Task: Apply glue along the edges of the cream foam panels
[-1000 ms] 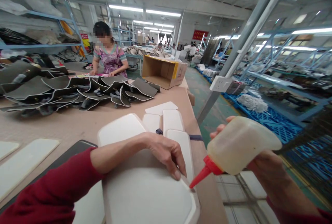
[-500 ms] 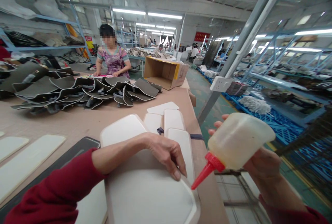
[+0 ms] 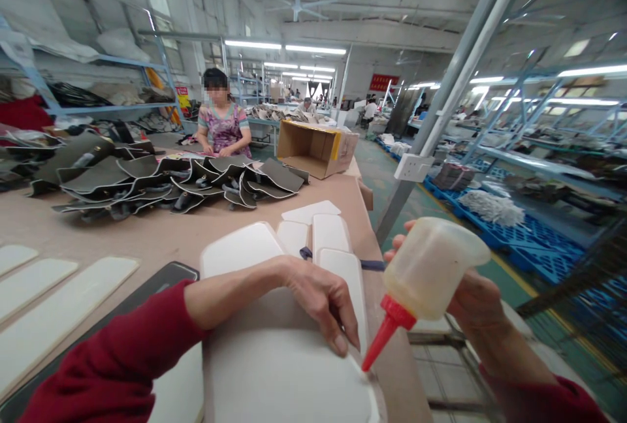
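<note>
My left hand (image 3: 326, 302) pinches the right edge of a large white panel (image 3: 279, 364) with its thumb and curled fingers. In my right hand (image 3: 473, 299) is a translucent squeeze bottle (image 3: 431, 266), tilted downward. Its red nozzle (image 3: 385, 331) has its tip at the panel's right edge, just below my left thumb. Much of the right hand is hidden behind the bottle. Smaller white pieces (image 3: 330, 234) lie beyond the panel, with a dark blue strap (image 3: 372, 265) by them.
Dark grey pieces with pale edges (image 3: 196, 181) are heaped across the table (image 3: 176, 237). An open cardboard box (image 3: 313, 149) stands at the far edge. A person (image 3: 224, 119) works behind the heap. A metal post (image 3: 416, 129) with a socket rises at right.
The nozzle tip has moved slightly down along the panel's edge, and the bottle sits a little further left. The whole view has shifted slightly. Both hands keep their holds.
</note>
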The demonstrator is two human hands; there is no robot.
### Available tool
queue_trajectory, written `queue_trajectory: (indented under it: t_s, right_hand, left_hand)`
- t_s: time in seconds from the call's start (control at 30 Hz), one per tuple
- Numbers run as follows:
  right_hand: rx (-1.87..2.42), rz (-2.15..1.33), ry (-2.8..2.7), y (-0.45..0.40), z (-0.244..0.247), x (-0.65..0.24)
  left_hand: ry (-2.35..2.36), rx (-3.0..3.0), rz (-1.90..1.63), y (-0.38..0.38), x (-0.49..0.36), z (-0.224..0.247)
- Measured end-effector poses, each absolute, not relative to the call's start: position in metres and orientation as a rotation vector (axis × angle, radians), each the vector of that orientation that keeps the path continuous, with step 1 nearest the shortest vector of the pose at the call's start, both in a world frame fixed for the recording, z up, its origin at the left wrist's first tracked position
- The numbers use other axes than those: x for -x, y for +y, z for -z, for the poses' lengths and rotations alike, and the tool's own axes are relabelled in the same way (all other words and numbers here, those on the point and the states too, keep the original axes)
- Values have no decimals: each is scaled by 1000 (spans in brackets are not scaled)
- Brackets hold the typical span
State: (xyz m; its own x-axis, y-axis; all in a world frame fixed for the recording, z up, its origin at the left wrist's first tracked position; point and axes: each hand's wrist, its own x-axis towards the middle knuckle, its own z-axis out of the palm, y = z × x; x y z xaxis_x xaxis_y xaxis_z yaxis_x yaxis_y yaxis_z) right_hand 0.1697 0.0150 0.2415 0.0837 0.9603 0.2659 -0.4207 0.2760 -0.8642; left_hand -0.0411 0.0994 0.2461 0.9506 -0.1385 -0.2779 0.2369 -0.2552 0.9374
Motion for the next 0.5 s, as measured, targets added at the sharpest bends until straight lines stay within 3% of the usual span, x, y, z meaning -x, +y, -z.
queue_trajectory:
  t_s: [0.4,0.5]
  right_hand:
    - [702,-1101,-970,10,-241,-177]
    - [636,-820,-1007,4,-260,-184]
  left_hand:
    - [118,-1819,343,98,45,-252]
    - [165,-1835,339,102,51,-250]
